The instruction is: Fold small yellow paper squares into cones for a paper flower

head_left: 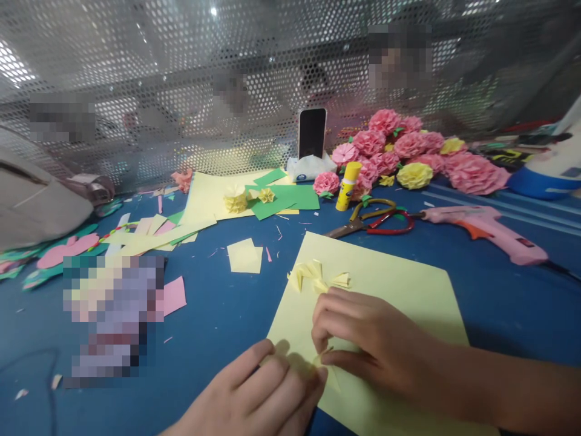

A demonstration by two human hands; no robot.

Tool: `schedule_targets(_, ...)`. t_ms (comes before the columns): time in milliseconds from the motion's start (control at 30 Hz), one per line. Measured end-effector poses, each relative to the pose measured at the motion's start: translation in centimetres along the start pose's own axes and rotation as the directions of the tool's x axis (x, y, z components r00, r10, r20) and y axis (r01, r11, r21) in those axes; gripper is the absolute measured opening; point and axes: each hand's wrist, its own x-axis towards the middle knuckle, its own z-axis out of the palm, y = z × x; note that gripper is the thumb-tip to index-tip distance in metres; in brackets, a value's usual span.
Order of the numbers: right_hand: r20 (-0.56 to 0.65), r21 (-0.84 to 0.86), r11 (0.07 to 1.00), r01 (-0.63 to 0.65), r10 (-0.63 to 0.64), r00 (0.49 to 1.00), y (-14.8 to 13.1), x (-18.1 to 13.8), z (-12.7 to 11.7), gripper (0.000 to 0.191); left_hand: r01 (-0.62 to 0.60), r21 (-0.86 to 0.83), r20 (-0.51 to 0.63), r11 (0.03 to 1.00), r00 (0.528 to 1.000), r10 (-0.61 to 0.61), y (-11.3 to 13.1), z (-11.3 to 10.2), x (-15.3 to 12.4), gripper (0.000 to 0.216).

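Note:
A large pale yellow sheet of paper (399,272) lies on the blue table under my hands. Between my fingers is a small folded piece of yellow paper (333,376), mostly covered by them. My right hand (376,345) pinches it from the right with bent fingers and thumb. From the lower left my left hand (272,387) closes on the same piece, its fingertips partly hidden. Just beyond my right hand, several folded yellow paper petals (313,275) rest on the sheet.
Scissors (372,221), a yellow glue stick (348,186) and a pink glue gun (488,227) lie beyond the sheet. Pink paper flowers (385,142) are heaped behind them. A phone (312,133) stands against the perforated metal screen (149,121). Square yellow paper pieces (244,255) lie left.

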Motion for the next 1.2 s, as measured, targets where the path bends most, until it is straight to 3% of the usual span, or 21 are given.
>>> schedule_targets(167, 0.046, -0.121, 0.987, 0.11, -0.105, 0.993, 0.1, -0.2, -0.4, 0.032, 0.032, -0.089, -0.02, 0.996, 0.999, -0.034, -0.3, -0.2, 0.1, 0.025)
schedule_targets(367, 0.019, -0.306, 0.915, 0.263, -0.27, 0.963, -0.1, -0.6, -0.7, 0.033, 0.069, -0.155, 0.003, 0.986, 0.998, -0.069, -0.6, -0.3, 0.1, 0.027)
schedule_targets(600, 0.116, -0.526, 0.751, 0.4, -0.402, 0.908, -0.1, -0.6, -1.1, 0.021, 0.103, -0.211, 0.02, 0.972, 0.995, -0.101, -1.2, -0.6, 0.5, 0.033)
schedule_targets(933, 0.132, -0.476, 0.807, 0.348, -0.326, 0.936, -0.3, -1.6, -1.0, 0.023, 0.072, -0.155, 0.028, 0.985, 0.997, -0.069, -0.9, -0.6, -0.1, 0.031)
schedule_targets(1200, 0.037, -0.595, 0.753, 0.281, -0.324, 0.945, -1.9, -3.0, 0.4, 0.03, 0.109, -0.226, 0.055, 0.968, 0.994, -0.099, -1.2, -0.6, 0.5, 0.033)
